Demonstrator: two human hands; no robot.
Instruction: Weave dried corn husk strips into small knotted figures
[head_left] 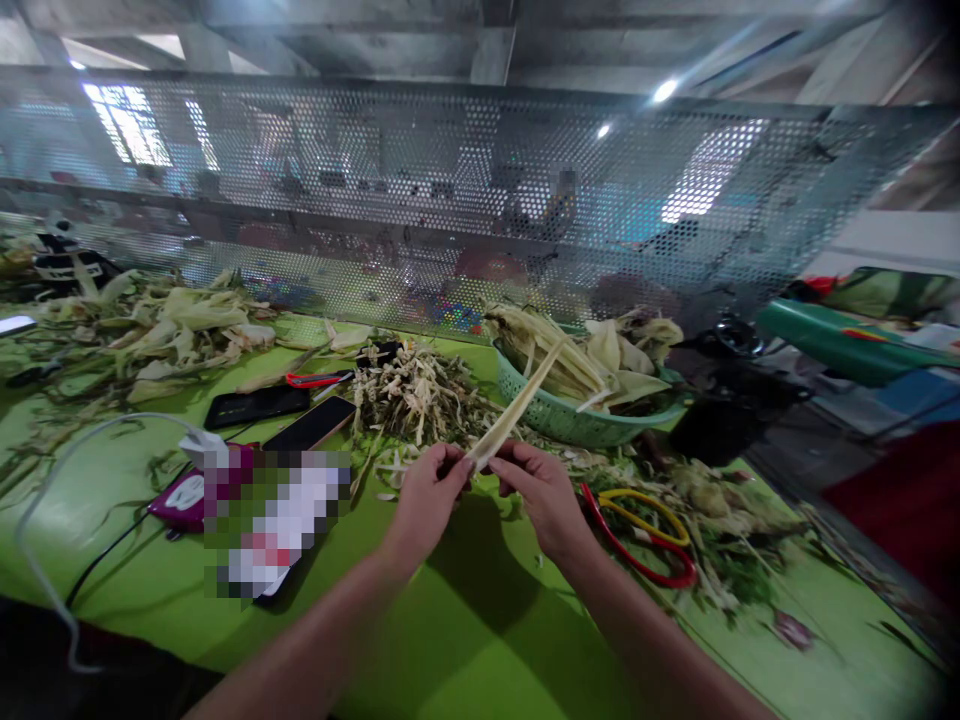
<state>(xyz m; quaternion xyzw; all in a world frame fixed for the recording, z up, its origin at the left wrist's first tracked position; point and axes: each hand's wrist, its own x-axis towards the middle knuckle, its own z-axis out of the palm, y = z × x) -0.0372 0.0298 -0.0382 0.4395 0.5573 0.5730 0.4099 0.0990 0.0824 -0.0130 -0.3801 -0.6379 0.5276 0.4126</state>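
Observation:
Between my two hands, above the green table, a long pale strip of corn husk (519, 402) points up and away to the right. My left hand (431, 495) is closed, pinching the lower end of the strip between thumb and fingers. Close beside it, my right hand (541, 490) is also closed, with thumb and forefinger on the strip's near right edge. Just beyond my hands lies a heap of small twisted husk pieces (420, 395). A green plastic basket (592, 425) full of broad dried husks (555, 345) stands behind my right hand.
Scissors with red and yellow handles (686, 570) lie by my right forearm. To the left are phones (311, 425), a purple power strip (176, 500) with a white cable (45, 490), and a red-handled tool (315, 380). A perforated metal screen (420, 200) borders the table (450, 660).

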